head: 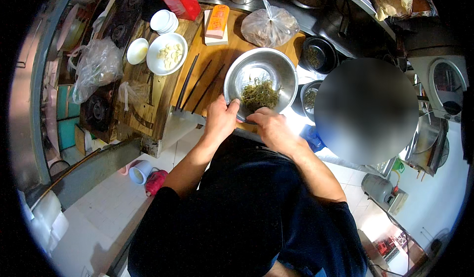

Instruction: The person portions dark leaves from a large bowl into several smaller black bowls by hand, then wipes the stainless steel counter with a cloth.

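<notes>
A stainless steel bowl [260, 60] stands at the near edge of the wooden board [231, 60], tilted slightly towards me. Dark green, stringy vegetable strands [261, 93] lie in a heap on its near side. My left hand [221, 119] grips the bowl's near left rim, thumb on top. Bent over the near rim, the fingers of my right hand [272, 127] reach the edge of the heap. Whether they pinch strands or only touch them is hidden. Several black chopsticks [202, 84] lie left of the bowl.
Peeled garlic cloves [170, 55] fill part of a white bowl [154, 67], near stacked white dishes [163, 20]. Behind are an orange-labelled block [217, 23] and a tied plastic bag [270, 26]. Dark containers [314, 54] with similar strands stand right. A blurred disc hides the area beyond.
</notes>
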Tool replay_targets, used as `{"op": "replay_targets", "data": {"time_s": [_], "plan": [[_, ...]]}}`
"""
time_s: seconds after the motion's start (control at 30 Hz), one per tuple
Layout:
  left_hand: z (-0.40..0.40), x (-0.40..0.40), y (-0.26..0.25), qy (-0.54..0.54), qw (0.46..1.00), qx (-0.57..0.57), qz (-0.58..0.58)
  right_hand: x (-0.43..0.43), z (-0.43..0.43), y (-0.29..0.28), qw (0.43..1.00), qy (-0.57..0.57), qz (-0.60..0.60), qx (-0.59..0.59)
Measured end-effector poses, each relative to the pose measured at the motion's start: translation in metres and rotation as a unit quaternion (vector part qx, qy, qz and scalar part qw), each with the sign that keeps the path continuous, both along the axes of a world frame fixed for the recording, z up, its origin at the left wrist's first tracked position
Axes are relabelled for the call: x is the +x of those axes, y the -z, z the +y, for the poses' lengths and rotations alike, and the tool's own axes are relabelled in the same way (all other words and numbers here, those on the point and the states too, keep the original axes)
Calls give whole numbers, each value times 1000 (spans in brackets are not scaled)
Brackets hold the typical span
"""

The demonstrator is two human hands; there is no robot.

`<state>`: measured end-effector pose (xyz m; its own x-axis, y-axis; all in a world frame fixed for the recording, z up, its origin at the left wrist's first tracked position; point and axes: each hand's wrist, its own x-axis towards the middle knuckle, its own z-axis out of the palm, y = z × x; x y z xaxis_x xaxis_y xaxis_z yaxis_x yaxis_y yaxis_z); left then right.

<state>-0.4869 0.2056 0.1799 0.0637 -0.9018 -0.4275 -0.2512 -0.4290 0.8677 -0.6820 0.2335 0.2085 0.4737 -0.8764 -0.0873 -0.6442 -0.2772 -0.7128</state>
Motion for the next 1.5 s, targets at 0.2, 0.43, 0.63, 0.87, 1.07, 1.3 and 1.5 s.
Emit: {"op": "replay_targets", "data": {"time_s": [0.2,0.43,0.63,0.87,1.07,1.3,1.5], "plan": [[0,-2,-13,17,999,44,-17,-26,-11,-12,997,37,59,-33],[-3,-5,-7,40,998,18,-37,-31,-13,7,976,-55,210,-5],[-1,-3,5,14,997,69,22,-52,-8,-16,995,43,81,-38],[5,8,46,-27,993,89,69,-115,50,11,965,245,83,36],[20,46,88,-74,983,132,106,-174,156,82,871,405,234,148],[32,70,103,-79,977,149,128,-188,135,151,824,497,200,187],[57,86,91,-105,979,158,77,-211,122,186,898,396,193,6]]}}
